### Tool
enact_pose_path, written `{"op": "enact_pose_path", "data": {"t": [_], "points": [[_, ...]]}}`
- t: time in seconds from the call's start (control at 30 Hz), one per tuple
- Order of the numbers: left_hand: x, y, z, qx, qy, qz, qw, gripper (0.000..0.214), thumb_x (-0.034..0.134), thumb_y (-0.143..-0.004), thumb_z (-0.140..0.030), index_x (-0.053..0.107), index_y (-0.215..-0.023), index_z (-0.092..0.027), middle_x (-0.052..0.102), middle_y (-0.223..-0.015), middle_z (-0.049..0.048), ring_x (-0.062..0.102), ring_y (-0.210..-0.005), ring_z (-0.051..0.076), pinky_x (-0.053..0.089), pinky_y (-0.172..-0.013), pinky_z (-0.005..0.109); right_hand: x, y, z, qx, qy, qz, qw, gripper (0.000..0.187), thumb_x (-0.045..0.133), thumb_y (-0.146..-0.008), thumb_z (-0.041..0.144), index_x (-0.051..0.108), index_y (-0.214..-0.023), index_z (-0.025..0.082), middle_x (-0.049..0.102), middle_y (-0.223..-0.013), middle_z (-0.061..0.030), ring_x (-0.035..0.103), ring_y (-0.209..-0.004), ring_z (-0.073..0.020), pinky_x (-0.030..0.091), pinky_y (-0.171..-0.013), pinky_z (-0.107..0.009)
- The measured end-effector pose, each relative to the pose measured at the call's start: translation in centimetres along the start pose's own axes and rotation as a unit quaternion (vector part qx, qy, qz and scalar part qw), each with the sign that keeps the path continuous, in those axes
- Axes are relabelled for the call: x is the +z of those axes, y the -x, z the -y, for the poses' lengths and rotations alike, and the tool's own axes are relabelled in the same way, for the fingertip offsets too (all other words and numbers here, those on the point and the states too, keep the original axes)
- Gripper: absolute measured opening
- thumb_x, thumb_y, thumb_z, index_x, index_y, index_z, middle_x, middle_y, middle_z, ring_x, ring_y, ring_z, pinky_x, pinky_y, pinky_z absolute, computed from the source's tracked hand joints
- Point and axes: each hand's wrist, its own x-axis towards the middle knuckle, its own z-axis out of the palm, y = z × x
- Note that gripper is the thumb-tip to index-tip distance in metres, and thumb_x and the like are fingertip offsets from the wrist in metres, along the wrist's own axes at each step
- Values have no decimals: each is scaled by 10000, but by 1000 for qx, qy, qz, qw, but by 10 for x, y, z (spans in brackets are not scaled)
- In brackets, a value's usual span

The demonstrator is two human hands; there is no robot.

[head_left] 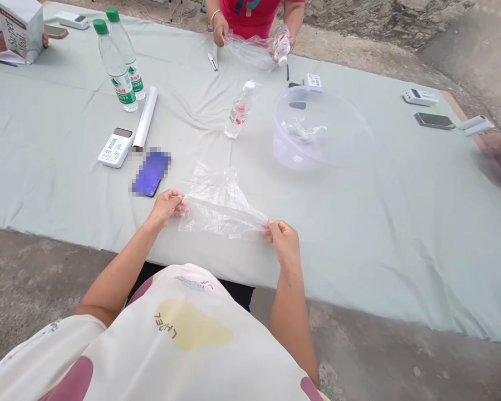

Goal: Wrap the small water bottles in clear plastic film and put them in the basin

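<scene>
A clear plastic bag (221, 206) is stretched between my two hands, low over the near side of the table. My left hand (168, 207) pinches one corner of it between thumb and fingers. The opposite corner is gripped by my right hand (281, 236). The rest of the thin film spreads away from me, crumpled, with a folded edge running from hand to hand. Just beyond my left hand lies a phone (151, 172) with a blurred blue screen. A small water bottle (239, 111) with a white cap stands upright beyond the bag.
A clear plastic basin (294, 153) holds crumpled film. Two green-capped bottles (123, 83) stand near a white roll (145, 118) and a white device (116, 147). Across the green-grey tablecloth (379, 239), a person in red (254, 16) holds a bottle and film. Other people's hands show at both sides.
</scene>
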Motion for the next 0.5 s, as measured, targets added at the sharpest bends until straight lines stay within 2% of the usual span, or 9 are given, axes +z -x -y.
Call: {"op": "enact_pose_path", "data": {"t": [0.03, 0.1, 0.17, 0.23, 0.3, 0.37, 0.43, 0.5], "points": [[-4, 2, 0, 21, -43, -12, 999, 122, 603, -828, -204, 571, -940, -165, 664, -810, 42, 682, -650, 157, 547, -554, 269, -7, 2, 0, 2, 52, -4, 999, 338, 588, -795, 535, 649, -836, 205, 722, -1024, -51, 676, -836, -200, 468, -752, -328], [-7, 9, -2, 115, -154, -69, 979, 223, 586, -843, -227, 579, -1062, -186, 674, -941, 58, 687, -743, 172, 567, -629, 306, -19, 3, 4, -18, 108, -33, 993, 387, 565, -822, 568, 664, -954, 218, 720, -1096, -52, 679, -893, -216, 455, -821, -353], [-3, 17, -7, 247, -267, -136, 921, 284, 542, -877, -234, 574, -1157, -198, 663, -1091, 86, 680, -882, 194, 571, -755, 347, -24, -2, 14, -49, 100, -74, 991, 391, 489, -881, 554, 651, -1026, 229, 708, -1144, -49, 679, -923, -210, 454, -842, -352], [10, 23, -13, 351, -357, -149, 853, 290, 467, -925, -220, 581, -1190, -185, 646, -1186, 115, 655, -1023, 219, 546, -877, 378, -20, -15, 29, -62, 112, -74, 989, 381, 404, -937, 492, 644, -1056, 221, 706, -1129, -62, 675, -934, -213, 458, -839, -353], [28, 25, -15, 400, -441, -71, 801, 319, 438, -953, -215, 580, -1236, -175, 629, -1268, 136, 612, -1170, 242, 504, -982, 400, -7, -30, 45, -56, 200, -39, 977, 373, 381, -963, 431, 651, -1076, 201, 698, -1119, -99, 656, -997, -251, 454, -862, -387], [47, 22, -12, 395, -535, 43, 746, 430, 547, -928, -270, 528, -1347, -172, 543, -1430, 160, 497, -1350, 281, 419, -1102, 439, 13, -43, 60, -76, 307, -8, 949, 345, 411, -972, 381, 655, -1088, 167, 662, -1192, -156, 599, -1135, -312, 428, -932, -451], [60, 15, -3, 335, -614, 111, 706, 721, 712, -828, -388, 431, -1459, -179, 369, -1581, 185, 313, -1483, 342, 289, -1190, 518, 36, -47, 68, -132, 356, 17, 925, 297, 487, -960, 344, 651, -1085, 131, 607, -1286, -203, 521, -1246, -363, 383, -1002, -517], [64, 8, 6, 275, -657, 137, 689, 955, 783, -736, -499, 339, -1527, -203, 221, -1648, 184, 167, -1533, 370, 177, -1217, 580, 59, -42, 66, -191, 349, 39, 917, 277, 585, -921, 308, 629, -1104, 105, 551, -1363, -235, 461, -1308, -394, 335, -1050, -565]]}}
